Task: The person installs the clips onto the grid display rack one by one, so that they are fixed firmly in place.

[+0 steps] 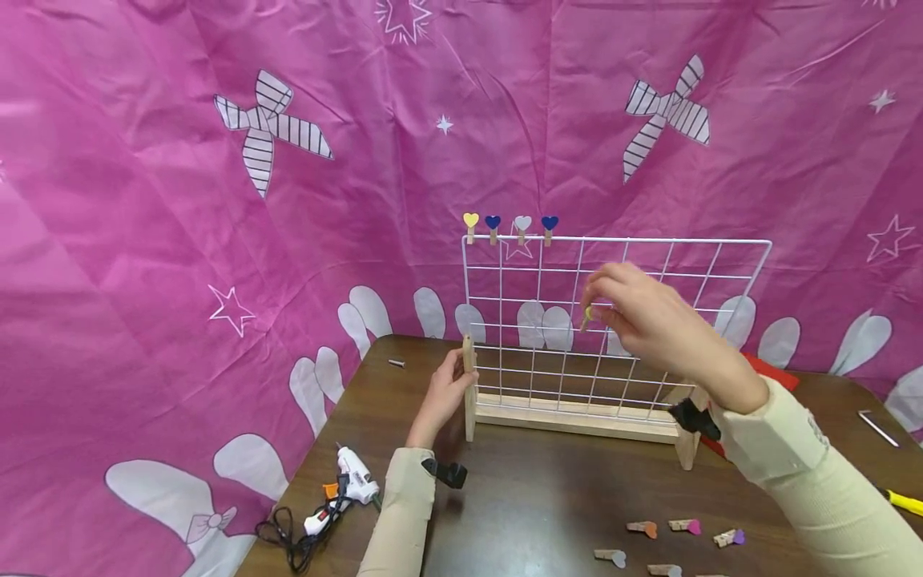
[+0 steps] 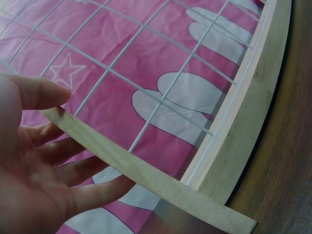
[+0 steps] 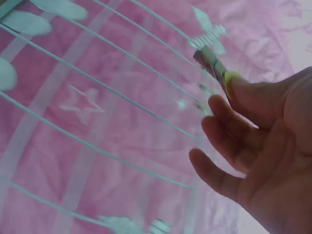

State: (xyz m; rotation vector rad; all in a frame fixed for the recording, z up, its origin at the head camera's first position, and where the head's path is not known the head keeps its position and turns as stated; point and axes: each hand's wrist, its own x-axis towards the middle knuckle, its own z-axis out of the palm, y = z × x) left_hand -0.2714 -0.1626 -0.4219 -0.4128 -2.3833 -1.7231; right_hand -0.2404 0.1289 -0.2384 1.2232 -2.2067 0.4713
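Note:
A white wire grid rack (image 1: 558, 328) in a wooden frame stands on the table. My left hand (image 1: 441, 393) holds its left wooden post (image 1: 469, 398); in the left wrist view the thumb lies over the post's top end and the fingers touch its outer side. In front of the grid, my right hand (image 1: 642, 308) pinches a small wooden clothespin (image 3: 213, 63) with a yellow heart between thumb and fingertips. Clipped in a row on the top wire are a yellow-heart clothespin (image 1: 471, 227), a white-heart clothespin (image 1: 522, 228) and two with dark blue hearts.
Several heart clothespins (image 1: 642, 529) lie at the table's front right. A white glue gun (image 1: 355, 476) with a black cord is at the left. Behind the rack lies something red (image 1: 771, 373). A hex key (image 1: 878, 429) and a yellow handle (image 1: 904, 502) lie far right.

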